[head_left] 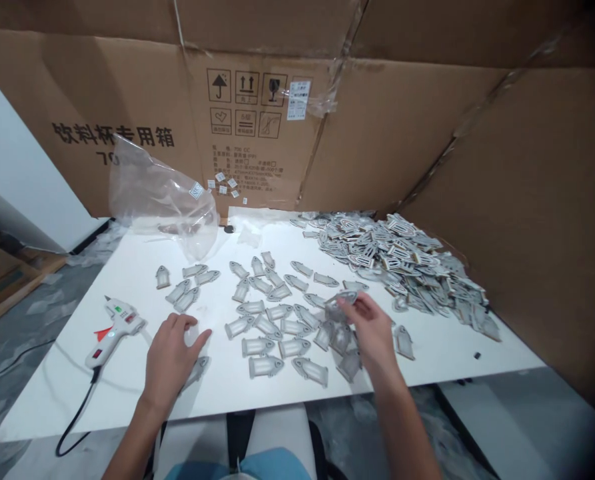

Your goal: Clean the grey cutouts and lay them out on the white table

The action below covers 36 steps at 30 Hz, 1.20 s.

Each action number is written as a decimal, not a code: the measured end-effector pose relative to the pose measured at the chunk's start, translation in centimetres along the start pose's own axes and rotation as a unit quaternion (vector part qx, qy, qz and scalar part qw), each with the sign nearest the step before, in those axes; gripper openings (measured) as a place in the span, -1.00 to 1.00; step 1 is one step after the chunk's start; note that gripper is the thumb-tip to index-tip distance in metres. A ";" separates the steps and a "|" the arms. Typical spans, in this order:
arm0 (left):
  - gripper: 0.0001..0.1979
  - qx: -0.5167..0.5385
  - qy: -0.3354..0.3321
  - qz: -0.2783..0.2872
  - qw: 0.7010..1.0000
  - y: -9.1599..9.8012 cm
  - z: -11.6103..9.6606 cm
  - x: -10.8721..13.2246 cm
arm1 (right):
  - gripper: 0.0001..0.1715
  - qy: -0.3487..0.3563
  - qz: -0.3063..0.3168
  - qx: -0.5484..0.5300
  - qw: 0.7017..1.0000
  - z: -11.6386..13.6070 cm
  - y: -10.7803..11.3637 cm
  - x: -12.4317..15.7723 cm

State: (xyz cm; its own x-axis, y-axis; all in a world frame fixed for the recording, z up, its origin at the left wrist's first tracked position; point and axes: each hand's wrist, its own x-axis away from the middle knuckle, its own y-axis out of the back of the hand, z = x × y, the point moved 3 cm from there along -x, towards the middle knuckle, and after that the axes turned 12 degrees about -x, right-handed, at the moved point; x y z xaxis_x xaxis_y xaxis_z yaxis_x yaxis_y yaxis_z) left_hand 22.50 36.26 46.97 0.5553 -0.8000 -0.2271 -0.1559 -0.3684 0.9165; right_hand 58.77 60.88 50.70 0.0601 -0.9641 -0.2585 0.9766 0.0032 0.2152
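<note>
Small grey cutout piece (pixel 344 298) is what I've got pinched up in my right hand (pixel 372 330), thumb and fingers closed on it, just above the loose rows of matching pieces (pixel 267 327). Those rows sit on a white table (pixel 84 400) with only small gaps between them, so there's not much room to set anything down in there without touching a neighbour. My left hand (pixel 170 360) is palm down, fingers loosely curved, and I can't tell if it has hold of anything; one piece (pixel 196 372) lies right by its thumb side. A white glue gun (pixel 120 327) lies near the left edge, black cord (pixel 74 420) dropping over the near edge. Big heap of pieces (pixel 397 263) runs into the cardboard wall (pixel 502 167) on the right, and a plastic bag (pixel 162 200) sits at the back edge.
</note>
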 end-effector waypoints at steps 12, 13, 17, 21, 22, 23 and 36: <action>-0.78 0.173 0.060 0.021 0.983 1.4 -1.6 0.4 | -0.33 -0.224 0.075 -0.307 0.922 5.4 -6.7 17.0; -0.79 0.191 0.068 0.011 0.979 1.8 -1.8 0.7 | -0.33 -0.227 0.083 -0.309 0.920 5.4 -7.0 17.3; -0.80 0.281 0.054 -0.019 0.958 4.0 -3.4 2.4 | -0.38 -0.244 0.109 -0.336 0.903 6.0 -8.0 18.2; -0.84 0.358 -0.044 0.011 0.933 6.2 -6.3 4.9 | -0.43 -0.260 0.119 -0.353 0.891 7.2 -8.7 19.2; -0.86 0.378 -0.051 0.028 0.924 6.4 -6.9 5.5 | -0.44 -0.261 0.121 -0.355 0.890 7.5 -8.8 19.5; -0.87 0.401 -0.047 0.047 0.913 6.5 -7.4 6.1 | -0.45 -0.260 0.123 -0.356 0.889 7.6 -8.9 19.7; -0.70 0.456 0.106 0.065 0.881 4.0 -9.5 9.0 | -0.52 -0.239 0.111 -0.387 0.884 8.0 -9.9 22.2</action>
State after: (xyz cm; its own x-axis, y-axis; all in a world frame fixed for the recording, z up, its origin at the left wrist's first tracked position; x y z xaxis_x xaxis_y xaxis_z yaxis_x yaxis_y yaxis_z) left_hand 34.65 32.06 51.70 0.6092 -0.7929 0.0144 -0.7675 -0.5850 0.2620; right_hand 48.78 37.32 50.41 0.3540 -0.9185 0.1761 0.8121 0.2086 -0.5449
